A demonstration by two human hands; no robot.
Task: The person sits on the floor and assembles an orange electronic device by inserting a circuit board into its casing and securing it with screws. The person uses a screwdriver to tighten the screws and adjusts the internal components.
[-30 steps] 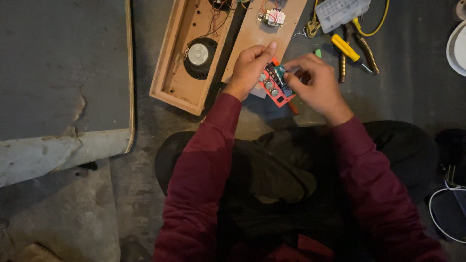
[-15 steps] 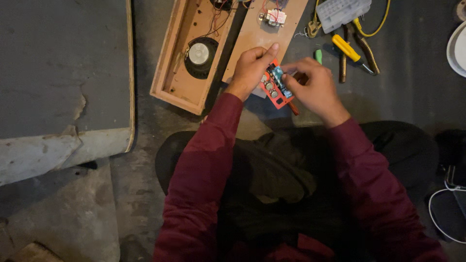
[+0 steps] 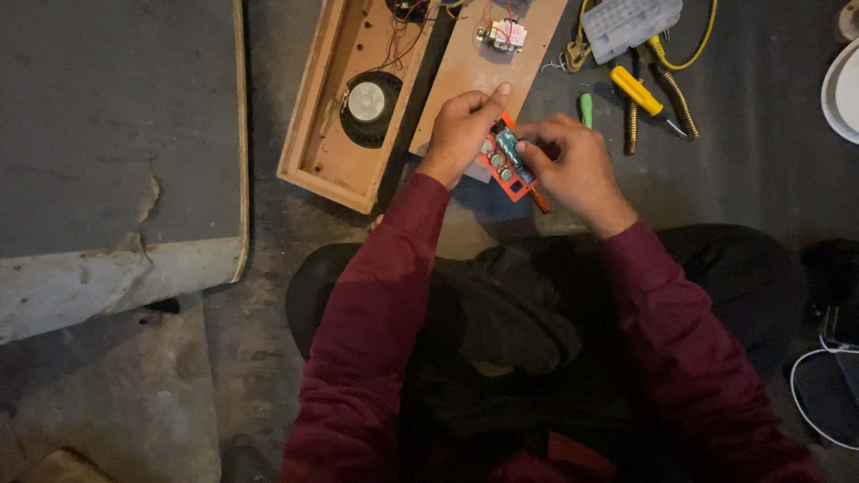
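Observation:
A small red circuit board (image 3: 506,166) with round grey parts and a blue-green component sits between my two hands, above my lap. My left hand (image 3: 461,130) grips its left edge, index finger stretched upward. My right hand (image 3: 573,165) pinches the board's right side, fingers curled, and a thin orange-brown tool handle (image 3: 540,201) pokes out below it. Both sleeves are dark red. What the right fingertips touch on the board is hidden.
An open wooden speaker box (image 3: 353,98) with a round speaker (image 3: 368,103) lies on the floor ahead, its back panel (image 3: 488,67) beside it. Yellow-handled screwdriver (image 3: 640,92), pliers (image 3: 676,94), a green-handled tool (image 3: 586,109) and a clear plastic case (image 3: 631,22) lie to the right. A grey slab (image 3: 116,143) lies at left.
Both hands have barely shifted; the board is tilted slightly differently between the fingers. Nothing else has moved.

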